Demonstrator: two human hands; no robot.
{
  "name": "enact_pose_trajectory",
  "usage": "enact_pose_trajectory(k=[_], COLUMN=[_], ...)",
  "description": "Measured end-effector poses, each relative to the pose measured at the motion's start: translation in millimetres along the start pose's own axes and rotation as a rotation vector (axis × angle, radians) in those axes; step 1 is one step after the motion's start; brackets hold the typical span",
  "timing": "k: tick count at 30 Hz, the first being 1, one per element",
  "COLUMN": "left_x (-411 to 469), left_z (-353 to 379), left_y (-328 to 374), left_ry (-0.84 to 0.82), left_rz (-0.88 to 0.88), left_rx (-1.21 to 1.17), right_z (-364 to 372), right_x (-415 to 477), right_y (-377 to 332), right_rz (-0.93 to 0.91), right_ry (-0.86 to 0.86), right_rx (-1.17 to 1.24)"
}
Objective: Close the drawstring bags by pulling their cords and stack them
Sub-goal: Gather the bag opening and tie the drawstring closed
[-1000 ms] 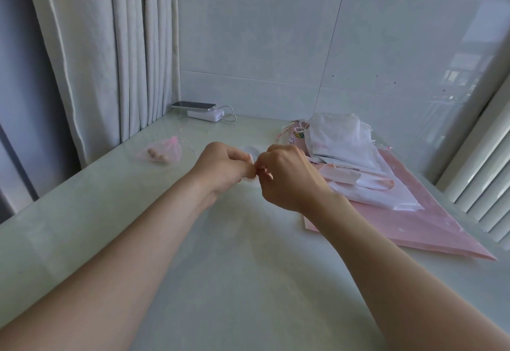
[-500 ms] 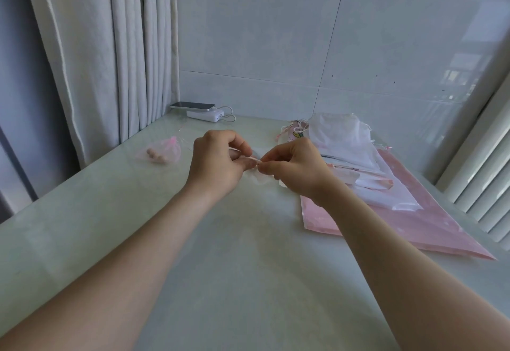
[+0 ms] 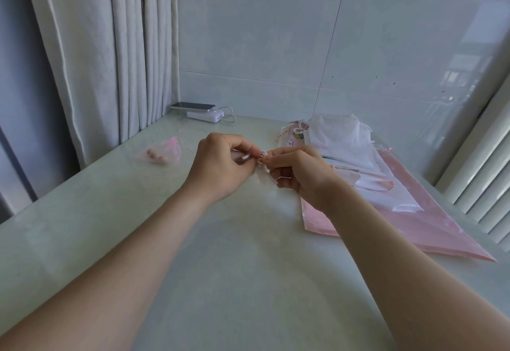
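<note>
Both forearms extended; left hand [image 3: 218, 167] and right hand [image 3: 302, 175] meet, fingers curled, seemingly pinching a sheer bag [image 3: 261, 180].

Soft, cool daylight fills the scene. The shiny wall tiles [image 3: 455, 80] on the right show pale window reflections. Shadows are faint. Straight lines bend near the edges.
</note>
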State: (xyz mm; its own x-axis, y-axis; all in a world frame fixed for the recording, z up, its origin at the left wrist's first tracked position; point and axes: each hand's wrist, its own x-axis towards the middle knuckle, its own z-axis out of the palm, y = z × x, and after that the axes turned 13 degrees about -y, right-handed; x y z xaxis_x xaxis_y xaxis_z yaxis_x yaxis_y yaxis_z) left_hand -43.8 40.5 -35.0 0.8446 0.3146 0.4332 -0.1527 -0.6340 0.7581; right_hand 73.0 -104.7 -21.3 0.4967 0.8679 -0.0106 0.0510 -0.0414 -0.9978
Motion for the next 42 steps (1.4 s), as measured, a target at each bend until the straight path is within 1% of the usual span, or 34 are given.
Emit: enact_pose_trajectory(k=[4, 8, 10, 12, 14, 15, 17, 19, 22, 24, 28, 30, 34, 36, 38, 40, 42], left_x=[-3, 4, 5, 4, 2, 1, 1, 2, 6, 5, 4, 3, 4, 5, 5, 4, 3], left_z=[4, 5, 6, 8, 12, 14, 12, 6, -3, -7, -4, -1, 3, 3, 3, 4, 7], left_y=[3, -8, -10, -10, -8, -7, -3, 4, 11, 16, 17, 15, 10, 9, 8, 7, 7], left_ry=[-0.031, 0.012, 0.022, 0.002, -0.065, -0.105, -0.174, -0.196, -0.103, -0.120, -0.236, -0.273, -0.207, -0.193, -0.236, -0.280, -0.250], left_rz=[0.080, 0.201, 0.233, 0.199, 0.085, 0.014, -0.124, -0.218, -0.267, -0.303, -0.385, -0.392, -0.400, -0.418, -0.403, -0.352, -0.272], left_rx=[0.033, 0.192, 0.290, 0.393, 0.505, 0.519, 0.426, 0.248, -0.046, -0.125, -0.164, -0.176, -0.331, -0.314, -0.267, -0.228, -0.204], right_z=[-3, -4, -5, -6, -6, -6, -6, -7, -9, -10, -10, -9, -8, -7, -6, -6, -6], right_x=[0, 1, 1, 1, 2, 2, 3, 4, 5, 6, 5, 4, 4, 4, 4, 3, 3], right_y=[2, 3, 3, 4, 5, 6, 7, 7, 7, 8, 9, 9, 9, 9, 9, 9, 8], right_rz=[-0.001, -0.016, -0.034, -0.053, -0.059, -0.061, -0.068, -0.080, -0.099, -0.107, -0.098, -0.089, -0.087, -0.090, -0.093, -0.094, -0.094], right_ry=[0.010, 0.010, 0.022, 0.031, 0.044, 0.054, 0.080, 0.113, 0.171, 0.202, 0.172, 0.145, 0.137, 0.133, 0.125, 0.122, 0.125], right_rx=[0.006, -0.010, -0.027, -0.034, -0.061, -0.078, -0.096, -0.087, -0.068, -0.072, -0.085, -0.093, -0.101, -0.099, -0.102, -0.110, -0.112])
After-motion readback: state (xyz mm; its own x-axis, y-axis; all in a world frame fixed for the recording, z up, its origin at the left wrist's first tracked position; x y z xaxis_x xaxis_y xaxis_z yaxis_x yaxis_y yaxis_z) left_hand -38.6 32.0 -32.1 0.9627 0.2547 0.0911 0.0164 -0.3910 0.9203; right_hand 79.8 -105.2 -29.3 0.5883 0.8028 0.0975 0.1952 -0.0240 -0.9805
